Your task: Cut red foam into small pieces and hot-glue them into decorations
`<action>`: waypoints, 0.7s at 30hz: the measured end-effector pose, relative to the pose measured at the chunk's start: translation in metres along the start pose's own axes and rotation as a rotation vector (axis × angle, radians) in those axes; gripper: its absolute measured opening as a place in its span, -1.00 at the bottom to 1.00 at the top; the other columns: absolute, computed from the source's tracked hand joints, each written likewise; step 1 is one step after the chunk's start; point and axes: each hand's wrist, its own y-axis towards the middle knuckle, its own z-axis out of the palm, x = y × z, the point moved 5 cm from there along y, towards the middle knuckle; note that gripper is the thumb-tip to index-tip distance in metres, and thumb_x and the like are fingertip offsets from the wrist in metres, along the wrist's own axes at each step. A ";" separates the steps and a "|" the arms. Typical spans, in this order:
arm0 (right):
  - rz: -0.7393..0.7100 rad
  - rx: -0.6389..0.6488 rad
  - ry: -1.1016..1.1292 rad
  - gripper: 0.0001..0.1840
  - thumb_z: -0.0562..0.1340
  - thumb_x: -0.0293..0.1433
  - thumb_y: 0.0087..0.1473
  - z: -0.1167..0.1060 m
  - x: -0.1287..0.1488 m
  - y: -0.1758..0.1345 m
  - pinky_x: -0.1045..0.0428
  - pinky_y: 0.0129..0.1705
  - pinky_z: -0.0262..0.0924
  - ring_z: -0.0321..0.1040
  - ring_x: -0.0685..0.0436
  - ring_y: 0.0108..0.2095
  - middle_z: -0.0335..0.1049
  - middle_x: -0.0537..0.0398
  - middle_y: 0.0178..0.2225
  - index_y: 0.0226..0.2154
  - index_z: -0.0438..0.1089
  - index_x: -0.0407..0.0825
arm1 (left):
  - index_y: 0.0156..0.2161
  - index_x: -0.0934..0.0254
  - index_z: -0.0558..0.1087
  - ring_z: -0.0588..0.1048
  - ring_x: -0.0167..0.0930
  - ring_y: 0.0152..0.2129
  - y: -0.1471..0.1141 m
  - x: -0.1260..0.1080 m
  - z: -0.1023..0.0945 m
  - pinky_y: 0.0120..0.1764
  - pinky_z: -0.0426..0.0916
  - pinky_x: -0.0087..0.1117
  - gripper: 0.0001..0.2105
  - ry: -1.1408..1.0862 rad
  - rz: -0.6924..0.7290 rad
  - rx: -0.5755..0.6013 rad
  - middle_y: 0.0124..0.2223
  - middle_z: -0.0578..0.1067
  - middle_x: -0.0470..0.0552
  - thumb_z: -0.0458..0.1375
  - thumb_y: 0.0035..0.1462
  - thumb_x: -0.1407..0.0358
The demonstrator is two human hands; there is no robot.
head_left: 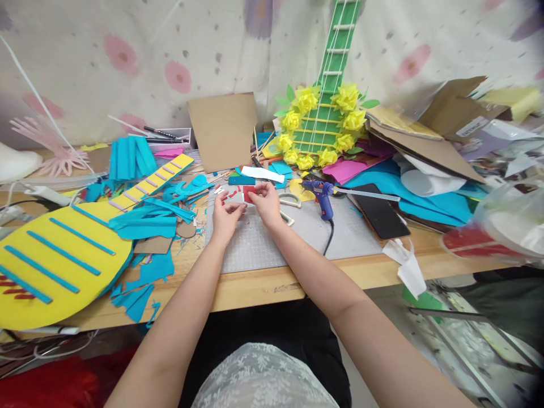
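Note:
My right hand (267, 203) pinches a small red piece of paper or foam (248, 193) with a white edge, above the grey cutting mat (255, 249). My left hand (225, 220) is just to the left of it, thumb and fingers bent and apart, with nothing clearly visible between them. Small red scraps (233, 194) lie between the hands. Scissors with pale handles (290, 200) rest partly behind my right hand. To the right, a blue glue gun (323, 198) stands on the mat with a long glue stick (369, 194) in it.
A yellow guitar-shaped craft (80, 226) with blue strips lies left, among blue scraps (147, 218). A green one (329, 122) with yellow flowers stands behind. Cardboard (223, 130) leans at the back. A phone (379, 212) and a clear plastic tub (501, 221) are on the right.

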 end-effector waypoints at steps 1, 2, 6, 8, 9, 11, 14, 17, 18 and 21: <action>-0.003 -0.001 0.007 -0.77 0.22 -0.41 -0.23 0.000 -0.001 0.000 0.03 -0.32 0.27 0.30 0.01 -0.44 0.28 0.20 -0.47 -0.44 0.15 -0.02 | -0.04 0.25 0.16 0.48 -0.46 -0.58 0.000 0.000 0.000 -0.45 0.39 -0.45 -0.39 0.000 0.005 -0.002 -0.48 0.49 -0.11 0.32 -0.24 0.36; -0.003 0.000 0.015 -0.77 0.22 -0.41 -0.24 0.000 -0.002 0.001 0.03 -0.32 0.27 0.30 0.02 -0.45 0.28 0.21 -0.47 -0.44 0.15 -0.02 | -0.04 0.25 0.16 0.48 -0.46 -0.58 0.001 0.001 0.000 -0.45 0.39 -0.44 -0.38 -0.001 0.007 -0.002 -0.48 0.49 -0.10 0.32 -0.24 0.36; -0.019 0.002 0.022 -0.76 0.22 -0.41 -0.24 0.001 -0.005 0.002 0.02 -0.32 0.28 0.29 0.02 -0.44 0.28 0.21 -0.47 -0.44 0.15 -0.02 | -0.05 0.24 0.17 0.49 -0.44 -0.59 0.001 0.002 0.000 -0.45 0.39 -0.43 -0.40 -0.002 0.008 -0.007 -0.48 0.49 -0.09 0.32 -0.24 0.36; -0.027 0.005 0.008 -0.76 0.22 -0.40 -0.24 0.001 -0.006 0.003 0.02 -0.31 0.28 0.29 0.02 -0.43 0.28 0.21 -0.46 -0.44 0.15 -0.01 | -0.05 0.24 0.18 0.49 -0.44 -0.59 0.001 0.002 0.000 -0.45 0.39 -0.42 -0.40 -0.002 0.007 -0.010 -0.48 0.49 -0.09 0.32 -0.24 0.36; -0.028 0.005 0.001 -0.76 0.22 -0.40 -0.24 0.001 -0.006 0.003 0.02 -0.30 0.29 0.30 0.02 -0.43 0.29 0.21 -0.46 -0.44 0.15 -0.01 | -0.05 0.24 0.18 0.49 -0.44 -0.59 0.001 0.002 0.000 -0.45 0.39 -0.42 -0.40 -0.001 0.005 -0.012 -0.48 0.49 -0.08 0.32 -0.24 0.37; -0.029 0.005 -0.010 -0.75 0.23 -0.39 -0.24 0.001 -0.006 0.003 0.01 -0.30 0.29 0.30 0.01 -0.42 0.29 0.21 -0.46 -0.43 0.15 -0.01 | -0.04 0.24 0.19 0.48 -0.43 -0.59 0.001 0.002 0.000 -0.46 0.39 -0.42 -0.39 -0.002 0.001 -0.017 -0.48 0.49 -0.08 0.32 -0.25 0.37; -0.030 0.006 -0.008 -0.75 0.23 -0.39 -0.25 0.001 -0.005 0.002 0.02 -0.30 0.28 0.29 0.01 -0.41 0.29 0.21 -0.46 -0.44 0.15 -0.01 | -0.04 0.24 0.19 0.48 -0.44 -0.59 0.002 0.002 -0.001 -0.45 0.39 -0.42 -0.39 -0.007 -0.004 -0.024 -0.48 0.49 -0.08 0.33 -0.25 0.39; -0.022 0.004 0.003 -0.75 0.23 -0.40 -0.26 0.001 -0.004 0.002 0.02 -0.30 0.27 0.29 0.01 -0.41 0.28 0.21 -0.46 -0.45 0.15 -0.01 | -0.04 0.25 0.20 0.48 -0.43 -0.58 0.002 0.002 -0.001 -0.45 0.39 -0.42 -0.38 -0.017 -0.010 -0.030 -0.48 0.49 -0.08 0.33 -0.26 0.39; -0.018 0.002 0.007 -0.75 0.23 -0.40 -0.26 0.001 -0.003 0.001 0.02 -0.30 0.27 0.29 0.01 -0.42 0.28 0.20 -0.47 -0.45 0.15 -0.01 | -0.04 0.26 0.20 0.48 -0.43 -0.58 0.002 0.002 -0.001 -0.46 0.39 -0.42 -0.38 -0.018 -0.012 -0.031 -0.49 0.49 -0.08 0.33 -0.26 0.40; -0.011 0.003 0.021 -0.75 0.23 -0.40 -0.26 0.001 -0.003 0.001 0.02 -0.30 0.26 0.28 0.01 -0.42 0.29 0.20 -0.47 -0.45 0.16 -0.01 | -0.03 0.26 0.19 0.48 -0.43 -0.58 0.002 0.002 0.000 -0.46 0.39 -0.43 -0.40 -0.011 -0.012 -0.029 -0.49 0.49 -0.08 0.31 -0.24 0.40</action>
